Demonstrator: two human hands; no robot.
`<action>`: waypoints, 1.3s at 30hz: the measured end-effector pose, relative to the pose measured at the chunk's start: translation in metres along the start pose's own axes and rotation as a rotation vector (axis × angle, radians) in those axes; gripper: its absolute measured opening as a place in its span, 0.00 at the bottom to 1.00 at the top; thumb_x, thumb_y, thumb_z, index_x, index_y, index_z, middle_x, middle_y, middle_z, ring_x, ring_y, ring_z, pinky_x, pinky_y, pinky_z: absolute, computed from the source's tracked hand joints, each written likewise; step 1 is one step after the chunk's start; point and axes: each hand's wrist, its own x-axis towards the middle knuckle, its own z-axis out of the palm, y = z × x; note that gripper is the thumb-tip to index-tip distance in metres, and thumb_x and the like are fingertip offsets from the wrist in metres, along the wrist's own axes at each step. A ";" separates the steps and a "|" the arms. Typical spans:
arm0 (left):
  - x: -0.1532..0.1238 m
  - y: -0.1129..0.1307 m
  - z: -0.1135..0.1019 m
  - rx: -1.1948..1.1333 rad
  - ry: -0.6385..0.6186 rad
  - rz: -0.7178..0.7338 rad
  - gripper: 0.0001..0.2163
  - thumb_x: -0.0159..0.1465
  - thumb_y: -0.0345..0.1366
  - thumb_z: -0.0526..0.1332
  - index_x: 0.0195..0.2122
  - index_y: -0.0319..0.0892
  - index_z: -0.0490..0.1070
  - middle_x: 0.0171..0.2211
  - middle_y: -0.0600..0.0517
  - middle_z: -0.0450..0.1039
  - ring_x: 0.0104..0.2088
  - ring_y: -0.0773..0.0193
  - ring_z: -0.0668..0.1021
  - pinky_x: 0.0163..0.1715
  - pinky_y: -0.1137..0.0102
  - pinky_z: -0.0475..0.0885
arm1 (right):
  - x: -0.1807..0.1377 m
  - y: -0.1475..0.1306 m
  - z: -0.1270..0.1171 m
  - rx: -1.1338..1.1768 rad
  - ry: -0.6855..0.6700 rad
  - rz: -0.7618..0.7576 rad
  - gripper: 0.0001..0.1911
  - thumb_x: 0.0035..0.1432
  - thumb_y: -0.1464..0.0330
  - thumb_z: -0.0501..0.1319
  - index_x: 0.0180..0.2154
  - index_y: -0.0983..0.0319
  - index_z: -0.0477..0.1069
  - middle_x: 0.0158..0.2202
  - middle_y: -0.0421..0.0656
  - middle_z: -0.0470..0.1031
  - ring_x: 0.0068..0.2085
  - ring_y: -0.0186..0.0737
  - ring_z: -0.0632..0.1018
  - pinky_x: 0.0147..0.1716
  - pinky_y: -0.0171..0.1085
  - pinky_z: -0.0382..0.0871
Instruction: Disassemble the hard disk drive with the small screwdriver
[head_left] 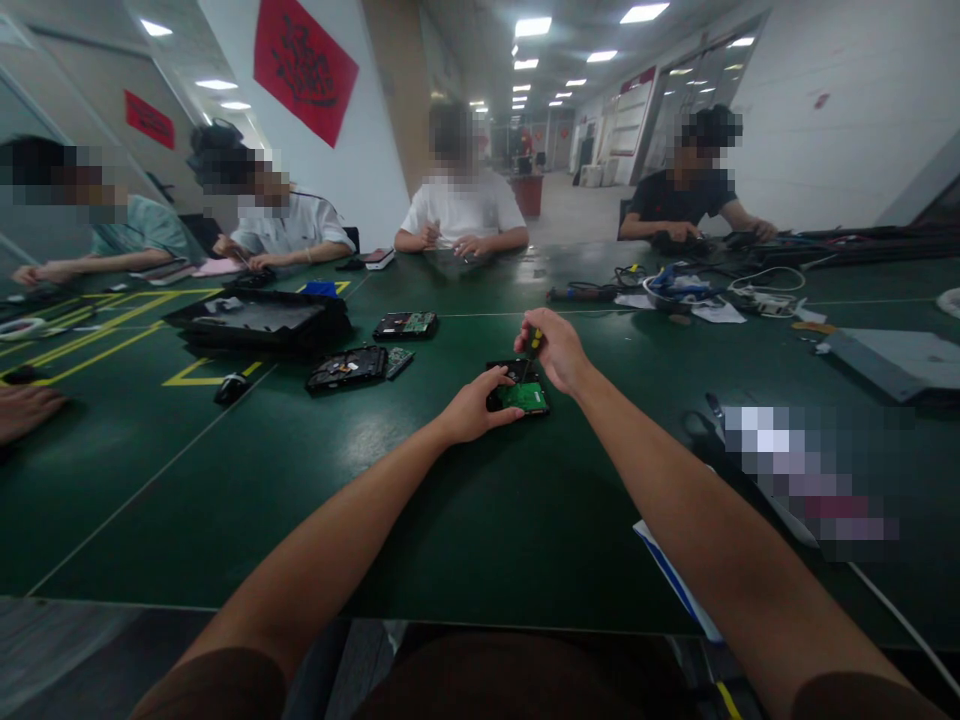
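1 hard drive (516,369) lies on the surface (420,520); the left grip (476,405), thumb and fingers parted, holds its left side, while the right grip (561,350) is curled tight round a screwdriver (535,342). Loose steadying could let the screwdriver skid across the green circuit board (531,397).

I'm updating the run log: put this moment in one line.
Left hand: spread on hard drive | Right hand: gripping screwdriver, pointed down at that drive | Nearby: another hard drive
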 end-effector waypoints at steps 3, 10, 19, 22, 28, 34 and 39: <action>0.000 0.002 0.000 -0.001 0.001 0.005 0.28 0.62 0.52 0.69 0.59 0.44 0.71 0.70 0.42 0.63 0.71 0.49 0.65 0.70 0.54 0.62 | -0.002 -0.003 0.002 -0.015 -0.022 0.021 0.21 0.57 0.49 0.69 0.29 0.59 0.72 0.24 0.37 0.72 0.27 0.35 0.75 0.31 0.37 0.72; -0.001 0.006 -0.001 0.002 0.006 -0.006 0.28 0.62 0.51 0.70 0.59 0.45 0.70 0.69 0.43 0.64 0.69 0.49 0.68 0.69 0.53 0.64 | -0.002 -0.004 0.004 0.008 -0.034 0.058 0.27 0.61 0.42 0.59 0.28 0.58 0.73 0.21 0.37 0.68 0.25 0.35 0.73 0.31 0.37 0.70; 0.000 -0.001 0.001 0.011 -0.022 -0.003 0.29 0.63 0.53 0.68 0.60 0.45 0.70 0.71 0.43 0.61 0.72 0.49 0.62 0.71 0.52 0.59 | 0.002 0.003 -0.001 -0.065 0.054 -0.034 0.15 0.56 0.54 0.67 0.29 0.58 0.73 0.25 0.36 0.73 0.29 0.35 0.77 0.33 0.35 0.72; 0.000 0.000 0.000 0.008 -0.024 -0.001 0.29 0.63 0.53 0.68 0.60 0.45 0.70 0.72 0.43 0.61 0.72 0.48 0.63 0.71 0.51 0.60 | 0.001 0.002 0.001 -0.011 0.031 -0.005 0.16 0.54 0.54 0.69 0.29 0.58 0.70 0.26 0.36 0.74 0.30 0.37 0.79 0.35 0.37 0.73; -0.001 0.004 -0.001 0.012 -0.027 -0.013 0.29 0.63 0.53 0.68 0.60 0.45 0.70 0.71 0.42 0.61 0.72 0.49 0.63 0.70 0.52 0.60 | -0.001 -0.001 0.003 0.007 0.010 0.066 0.22 0.58 0.45 0.64 0.30 0.58 0.71 0.22 0.36 0.70 0.26 0.35 0.75 0.32 0.36 0.72; -0.001 0.005 -0.001 0.002 -0.019 -0.016 0.29 0.62 0.52 0.69 0.61 0.45 0.69 0.71 0.42 0.62 0.71 0.50 0.65 0.70 0.53 0.61 | 0.001 0.000 0.000 -0.046 0.007 0.033 0.23 0.62 0.46 0.61 0.29 0.58 0.74 0.25 0.39 0.73 0.28 0.35 0.75 0.31 0.35 0.71; -0.001 0.005 -0.001 -0.001 -0.016 -0.025 0.29 0.62 0.52 0.69 0.61 0.44 0.70 0.70 0.42 0.63 0.69 0.49 0.67 0.68 0.53 0.64 | 0.003 0.006 -0.001 -0.059 0.044 -0.018 0.17 0.58 0.52 0.68 0.30 0.58 0.73 0.25 0.37 0.74 0.28 0.35 0.75 0.32 0.35 0.71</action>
